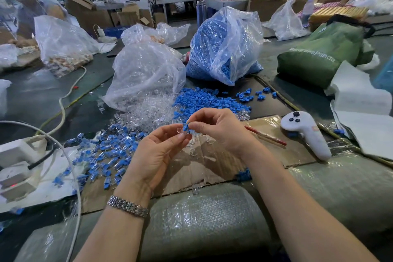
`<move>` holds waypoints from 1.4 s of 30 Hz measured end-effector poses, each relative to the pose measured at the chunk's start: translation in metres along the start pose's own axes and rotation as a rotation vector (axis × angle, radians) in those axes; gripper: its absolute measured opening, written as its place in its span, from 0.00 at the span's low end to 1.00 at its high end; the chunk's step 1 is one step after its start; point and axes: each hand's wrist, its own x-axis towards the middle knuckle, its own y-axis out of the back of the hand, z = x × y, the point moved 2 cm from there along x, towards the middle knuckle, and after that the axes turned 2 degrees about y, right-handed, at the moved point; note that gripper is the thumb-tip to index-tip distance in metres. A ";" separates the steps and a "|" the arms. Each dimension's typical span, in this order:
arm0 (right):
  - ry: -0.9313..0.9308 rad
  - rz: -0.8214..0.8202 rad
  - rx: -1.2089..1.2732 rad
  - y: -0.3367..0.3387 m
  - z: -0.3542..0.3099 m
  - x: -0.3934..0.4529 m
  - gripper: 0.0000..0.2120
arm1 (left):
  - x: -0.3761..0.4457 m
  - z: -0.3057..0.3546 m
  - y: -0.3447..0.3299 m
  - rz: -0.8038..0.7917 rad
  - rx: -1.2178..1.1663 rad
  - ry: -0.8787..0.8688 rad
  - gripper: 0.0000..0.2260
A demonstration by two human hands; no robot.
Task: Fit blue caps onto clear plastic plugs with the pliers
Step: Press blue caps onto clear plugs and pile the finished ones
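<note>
My left hand (pixel 156 153) pinches a clear plastic plug (pixel 180 130) between thumb and fingertips above the cardboard sheet (pixel 212 164). My right hand (pixel 219 127) pinches a blue cap (pixel 186 127) against the plug's end. Loose blue caps (pixel 210 100) lie heaped just beyond my hands. Beside them is a pile of clear plugs (pixel 148 110). Capped plugs (pixel 106 155) are spread at the left. Red-handled pliers (pixel 265 135) lie on the cardboard to the right of my right hand, touched by neither hand.
A clear bag of plugs (pixel 146 72) and a bag of blue caps (pixel 225 47) stand behind the piles. A white controller (pixel 306 134) lies at right, a green bag (pixel 323 53) beyond it. White power strips (pixel 17 166) and cables sit at left. Another person works at far left.
</note>
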 end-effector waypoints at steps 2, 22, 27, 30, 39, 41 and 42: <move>0.020 -0.025 -0.120 -0.003 0.001 0.001 0.03 | 0.000 0.001 0.000 0.003 0.007 -0.004 0.10; -0.026 -0.128 -0.241 0.001 -0.011 -0.004 0.03 | -0.004 0.001 0.000 -0.019 0.072 -0.016 0.08; -0.335 0.149 -0.911 0.027 -0.006 -0.008 0.27 | -0.003 0.000 0.003 -0.013 0.010 -0.003 0.09; -0.700 0.151 -1.207 0.042 -0.001 -0.018 0.37 | -0.002 0.000 0.005 -0.022 -0.014 -0.002 0.09; -0.621 0.119 -1.107 0.040 -0.011 -0.015 0.14 | -0.005 0.004 0.004 0.009 -0.026 -0.009 0.10; -0.599 0.177 -0.871 0.041 -0.022 -0.014 0.13 | -0.006 0.006 0.004 0.020 -0.021 -0.017 0.10; -0.576 0.161 -0.728 0.040 -0.029 -0.014 0.13 | -0.006 0.008 0.005 0.022 -0.028 -0.022 0.09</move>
